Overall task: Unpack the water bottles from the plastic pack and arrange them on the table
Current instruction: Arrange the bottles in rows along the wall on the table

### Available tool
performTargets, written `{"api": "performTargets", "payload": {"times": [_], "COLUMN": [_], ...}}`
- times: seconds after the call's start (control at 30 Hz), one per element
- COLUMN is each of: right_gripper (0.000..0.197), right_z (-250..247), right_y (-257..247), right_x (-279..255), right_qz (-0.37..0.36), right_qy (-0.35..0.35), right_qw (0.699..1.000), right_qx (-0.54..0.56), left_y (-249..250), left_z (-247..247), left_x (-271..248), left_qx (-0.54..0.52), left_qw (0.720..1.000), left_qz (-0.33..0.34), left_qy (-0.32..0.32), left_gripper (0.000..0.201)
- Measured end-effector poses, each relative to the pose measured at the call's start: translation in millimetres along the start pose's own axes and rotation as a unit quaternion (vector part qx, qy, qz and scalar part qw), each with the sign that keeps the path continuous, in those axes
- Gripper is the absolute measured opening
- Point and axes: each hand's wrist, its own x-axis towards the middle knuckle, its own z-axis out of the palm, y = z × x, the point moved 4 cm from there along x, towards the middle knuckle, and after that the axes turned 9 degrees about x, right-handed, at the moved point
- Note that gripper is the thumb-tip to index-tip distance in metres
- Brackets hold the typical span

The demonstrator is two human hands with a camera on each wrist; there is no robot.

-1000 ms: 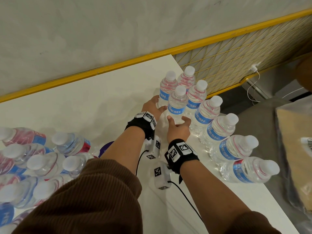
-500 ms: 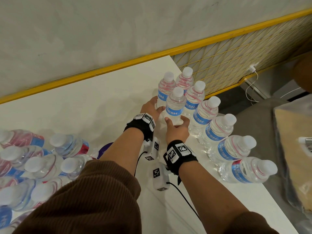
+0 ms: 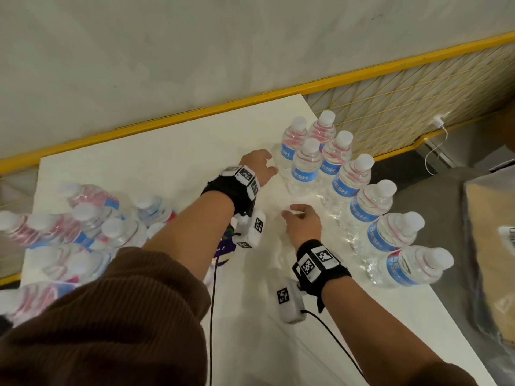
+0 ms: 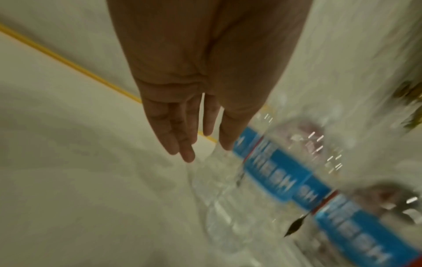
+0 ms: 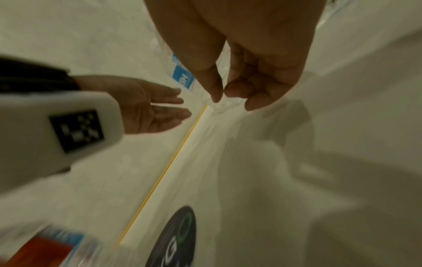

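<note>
Several clear water bottles with blue labels and white caps stand upright along the right edge of the white table (image 3: pixel 167 151); the nearest to my hands is one bottle (image 3: pixel 305 168) in the inner row. My left hand (image 3: pixel 260 168) hovers just left of that group, fingers straight and empty (image 4: pixel 182 142). My right hand (image 3: pixel 302 221) is a little in front of the bottles, fingers loosely curled and holding nothing (image 5: pixel 235 94). The plastic pack (image 3: pixel 69 232) with several bottles still in it lies at the left of the table.
A yellow rail and a grey wall (image 3: pixel 195 51) run behind the table. Yellow mesh fencing (image 3: pixel 404 107) lies beyond the right corner. A dark round sticker (image 5: pixel 175 236) sits on the table near the pack. A wrapped package (image 3: pixel 493 246) lies off the table's right side.
Both hands have let go of the bottles they were setting down and drawn back toward me. The inner-row bottle now stands free. The head view has shifted, so the pack shows more.
</note>
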Motion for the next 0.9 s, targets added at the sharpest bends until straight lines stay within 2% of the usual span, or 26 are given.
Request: {"api": "performTargets", "payload": {"times": [0.07,0.2,0.33,0.47,0.67,0.73,0.8,0.9], "right_gripper": [0.009,0.015,0.016,0.012,0.058,0.064,0.055,0.037], "right_z": [4,16,24,33,60,67,69,65], "right_y": [3,-3,-16,-20,-14,-13,-15,-15], "right_x": [-20,-62,-100,-145,-203,-219,-229,-234], "right_qz": [-0.02,-0.065,-0.09,-0.136,-0.147,-0.154,-0.171,-0.193], "right_qy": [-0.056,-0.145,-0.173,-0.196,-0.241,-0.263,-0.253,-0.183], "right_qw": [0.998,0.985,0.98,0.97,0.958,0.952,0.952,0.963], "right_qx": [-0.032,-0.069,-0.049,-0.057,-0.052,-0.032,-0.036,-0.045], "left_y": [8,7,-10,-37,-92,-103,-110,-116], "left_z": [-27,-66,-83,-91,-86,-83,-80,-70], "left_x": [-20,-71,-130,-190,-253,-268,-277,-287], "left_qx": [-0.017,0.015,0.034,0.066,0.138,0.158,0.178,0.22], "left_qw": [1.0,0.999,0.998,0.997,0.99,0.987,0.984,0.975], "left_qz": [0.016,0.028,0.019,0.018,-0.006,-0.014,-0.021,-0.025], "left_qy": [-0.002,-0.019,-0.044,-0.029,-0.005,0.006,0.002,-0.02], "left_gripper": [0.04,0.039,0.039,0.04,0.042,0.043,0.043,0.041]}}
